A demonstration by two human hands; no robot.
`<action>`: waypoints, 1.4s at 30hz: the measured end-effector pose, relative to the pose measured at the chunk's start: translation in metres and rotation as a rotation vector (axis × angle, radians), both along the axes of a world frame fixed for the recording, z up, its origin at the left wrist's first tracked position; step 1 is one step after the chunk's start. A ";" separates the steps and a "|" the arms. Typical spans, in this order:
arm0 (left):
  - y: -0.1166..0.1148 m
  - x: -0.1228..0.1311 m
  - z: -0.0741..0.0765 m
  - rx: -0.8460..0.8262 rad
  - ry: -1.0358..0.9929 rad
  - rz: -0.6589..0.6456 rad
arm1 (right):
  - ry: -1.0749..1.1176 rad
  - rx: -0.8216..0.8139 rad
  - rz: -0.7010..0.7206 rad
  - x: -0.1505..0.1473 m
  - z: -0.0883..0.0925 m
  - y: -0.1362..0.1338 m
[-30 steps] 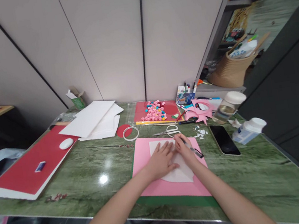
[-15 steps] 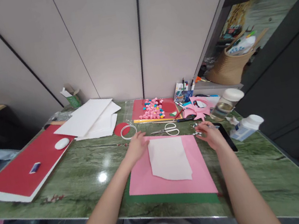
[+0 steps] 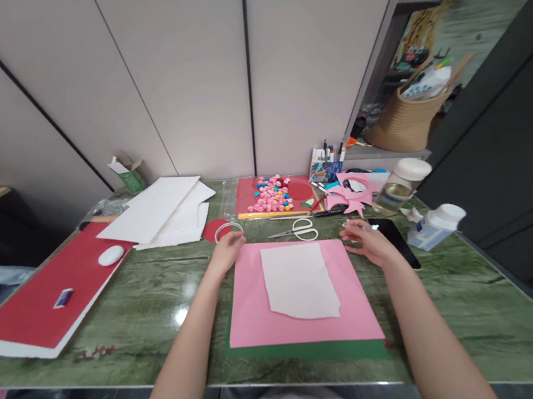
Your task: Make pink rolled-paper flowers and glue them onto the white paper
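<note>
A pink sheet lies on a green sheet in front of me, with a torn white paper piece on top. My left hand sits at the pink sheet's far left corner, fingers bent onto its edge, beside a white ring. My right hand rests at the sheet's far right edge, fingers curled round a thin pen. White-handled scissors lie just beyond the sheet.
A black phone and two capped bottles stand to the right. A red board with a white mouse and white sheets lie left. Pink scraps, markers and a woven basket are at the back.
Both hands lifted off the white paper and moved apart to the pink sheet's far corners. The pink sheet has shifted slightly.
</note>
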State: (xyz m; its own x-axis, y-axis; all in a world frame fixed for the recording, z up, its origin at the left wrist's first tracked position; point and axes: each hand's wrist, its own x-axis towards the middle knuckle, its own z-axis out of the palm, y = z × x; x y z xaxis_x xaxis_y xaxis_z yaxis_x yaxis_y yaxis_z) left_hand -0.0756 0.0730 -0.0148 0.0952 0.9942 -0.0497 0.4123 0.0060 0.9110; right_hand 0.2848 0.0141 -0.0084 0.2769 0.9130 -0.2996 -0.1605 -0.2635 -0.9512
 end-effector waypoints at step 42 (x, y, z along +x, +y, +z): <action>0.007 0.017 -0.038 -0.022 -0.387 -0.005 | -0.466 0.236 -0.051 0.000 -0.052 0.023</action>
